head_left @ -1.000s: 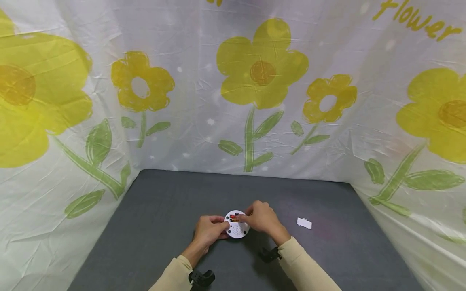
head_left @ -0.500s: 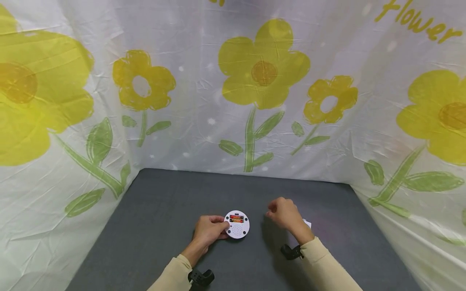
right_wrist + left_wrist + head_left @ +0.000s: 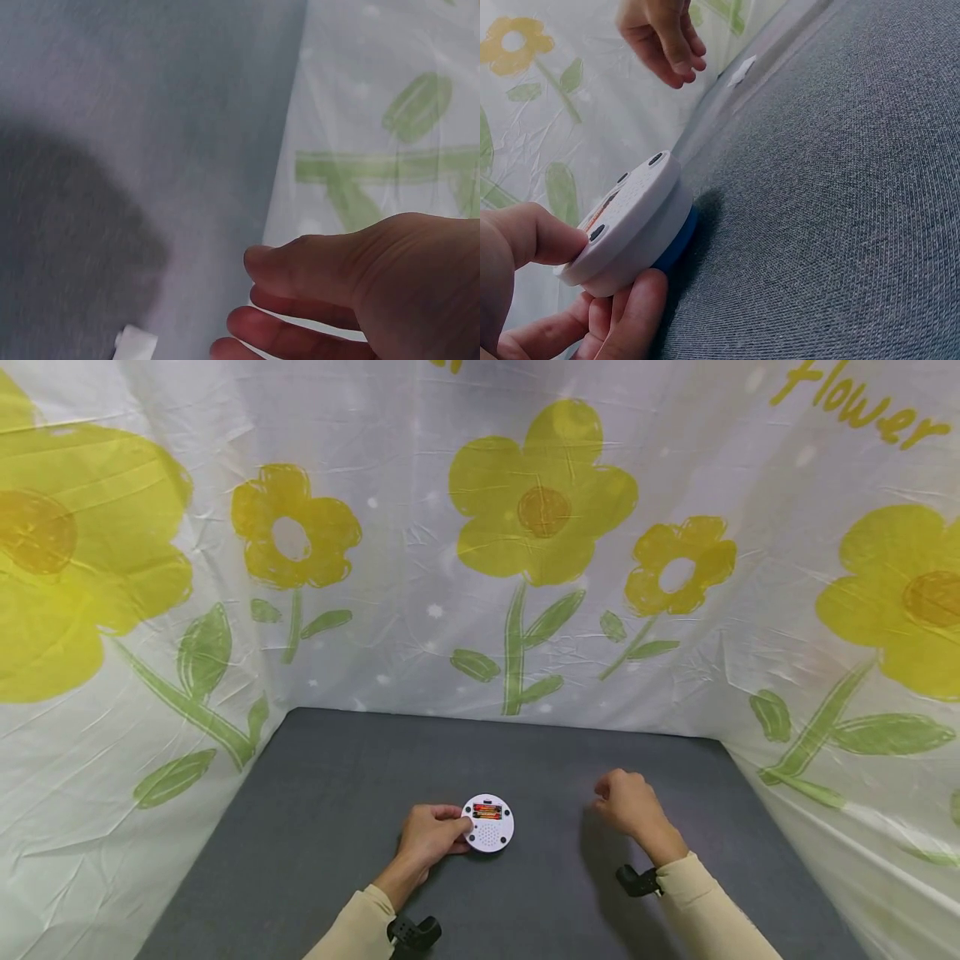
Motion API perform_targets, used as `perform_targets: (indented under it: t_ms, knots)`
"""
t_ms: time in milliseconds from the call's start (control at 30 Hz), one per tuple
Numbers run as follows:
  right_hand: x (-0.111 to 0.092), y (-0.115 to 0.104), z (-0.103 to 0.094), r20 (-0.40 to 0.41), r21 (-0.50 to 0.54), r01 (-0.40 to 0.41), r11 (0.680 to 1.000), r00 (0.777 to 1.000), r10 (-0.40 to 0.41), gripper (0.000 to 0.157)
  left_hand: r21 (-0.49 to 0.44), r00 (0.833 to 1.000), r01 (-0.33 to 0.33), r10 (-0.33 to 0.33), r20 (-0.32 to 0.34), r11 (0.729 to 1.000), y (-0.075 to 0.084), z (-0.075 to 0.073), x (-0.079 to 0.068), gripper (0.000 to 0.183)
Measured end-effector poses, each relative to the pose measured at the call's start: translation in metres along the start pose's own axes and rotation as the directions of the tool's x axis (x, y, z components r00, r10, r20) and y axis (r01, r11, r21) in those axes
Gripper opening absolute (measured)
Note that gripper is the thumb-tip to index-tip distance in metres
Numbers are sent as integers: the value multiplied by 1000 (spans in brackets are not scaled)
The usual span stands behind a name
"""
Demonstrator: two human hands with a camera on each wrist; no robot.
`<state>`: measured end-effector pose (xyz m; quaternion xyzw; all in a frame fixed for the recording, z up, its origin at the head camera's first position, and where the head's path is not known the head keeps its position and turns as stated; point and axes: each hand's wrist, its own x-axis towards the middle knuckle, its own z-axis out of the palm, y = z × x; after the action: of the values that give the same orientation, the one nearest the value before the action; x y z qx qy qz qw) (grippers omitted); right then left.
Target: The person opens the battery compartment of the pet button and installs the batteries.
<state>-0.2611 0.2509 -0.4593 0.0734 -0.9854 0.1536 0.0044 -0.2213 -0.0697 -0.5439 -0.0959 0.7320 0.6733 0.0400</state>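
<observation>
"Backdrop (image 3: 405, 627) first, biggest on my remote feed?"

"White, yellow flowers, green leaves, standing round a dark grey table (image 3: 360, 760). Next, beige sleeves (image 3: 351, 935), both arms."

"Hands? Quick."

"Left hand (image 3: 427, 835) I log as clamped on a round white device (image 3: 489, 837), thumb on top, fingers underneath. Right hand (image 3: 628, 802) I log as raised over the table's right side, well apart from the device, fingers loosely bent around nothing."

"Device where?"

"Around mid-table, battery side up, blue part below. Touching the table or not, I can't tell."

"Small stuff?"

"Black wristbands (image 3: 415, 934), one per arm. Flat white piece (image 3: 742, 71) lying on the table near the right hand. Two red batteries (image 3: 487, 812) side by side in the device's uncovered compartment. Smallest: dark round feet (image 3: 503, 840) spaced near its rim."
</observation>
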Motion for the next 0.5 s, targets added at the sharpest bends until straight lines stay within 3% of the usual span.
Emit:
perform_targets:
  t_ms: [500]
  knots:
    - [-5, 34, -6, -34, -69, -49, 996, 998, 47, 25, -3, 1000, 16, -16, -8, 1000, 0, 0, 0, 31]
